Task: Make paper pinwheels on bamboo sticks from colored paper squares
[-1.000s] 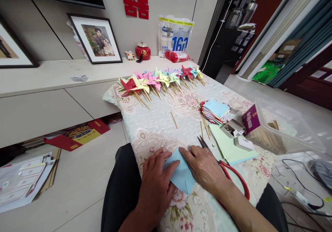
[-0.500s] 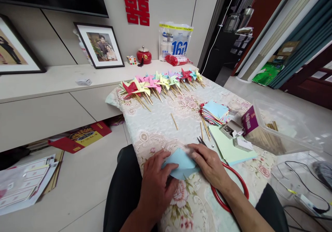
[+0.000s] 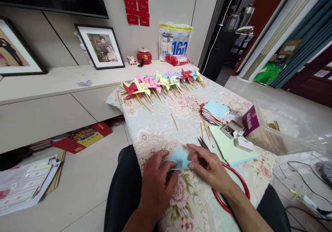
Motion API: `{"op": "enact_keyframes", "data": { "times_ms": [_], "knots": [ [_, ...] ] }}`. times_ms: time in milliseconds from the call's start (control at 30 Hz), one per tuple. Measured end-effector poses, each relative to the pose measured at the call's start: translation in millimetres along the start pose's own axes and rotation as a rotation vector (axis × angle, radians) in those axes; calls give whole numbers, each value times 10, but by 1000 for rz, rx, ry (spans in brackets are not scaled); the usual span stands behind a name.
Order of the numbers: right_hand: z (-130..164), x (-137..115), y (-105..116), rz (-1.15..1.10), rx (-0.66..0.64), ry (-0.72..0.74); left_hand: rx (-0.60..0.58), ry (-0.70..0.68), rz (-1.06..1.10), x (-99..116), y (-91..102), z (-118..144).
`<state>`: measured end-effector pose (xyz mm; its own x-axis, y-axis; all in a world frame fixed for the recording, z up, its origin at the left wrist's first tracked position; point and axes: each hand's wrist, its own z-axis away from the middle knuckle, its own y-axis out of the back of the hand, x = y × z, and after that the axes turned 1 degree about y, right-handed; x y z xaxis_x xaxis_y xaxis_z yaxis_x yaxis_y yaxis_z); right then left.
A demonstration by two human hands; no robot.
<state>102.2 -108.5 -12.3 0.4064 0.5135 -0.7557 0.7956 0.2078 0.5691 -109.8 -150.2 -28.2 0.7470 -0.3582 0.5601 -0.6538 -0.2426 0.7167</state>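
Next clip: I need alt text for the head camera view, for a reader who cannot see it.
Both hands, left hand and right hand, pinch a folded light-blue paper over a floral tablecloth. Red-handled scissors lie under the right wrist; finished pinwheels line the far edge, with a paper stack to the right.

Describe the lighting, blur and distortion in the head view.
Head view: even, soft daylight with faint shadows; wide-angle lens bends the wall and cabinet lines toward the edges; the left hand, right hand and blue paper show slight motion blur; the pinwheels look sharp.
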Motion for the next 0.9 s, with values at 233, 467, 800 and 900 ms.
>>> {"op": "enact_keyframes", "data": {
  "times_ms": [233,467,800,900],
  "knots": [
    [-3,58,-45,90,33,-42,44,57,-11,2,-14,-13],
    [-21,33,-50,135,33,-80,99,112,-68,-1,-78,-13],
    [-21,26,-26,172,-19,-19,158,136,-96,35,-153,-70],
    [-22,4,-29,154,-23,-17,189,132,-102,22,-173,-59]
  ]
}}
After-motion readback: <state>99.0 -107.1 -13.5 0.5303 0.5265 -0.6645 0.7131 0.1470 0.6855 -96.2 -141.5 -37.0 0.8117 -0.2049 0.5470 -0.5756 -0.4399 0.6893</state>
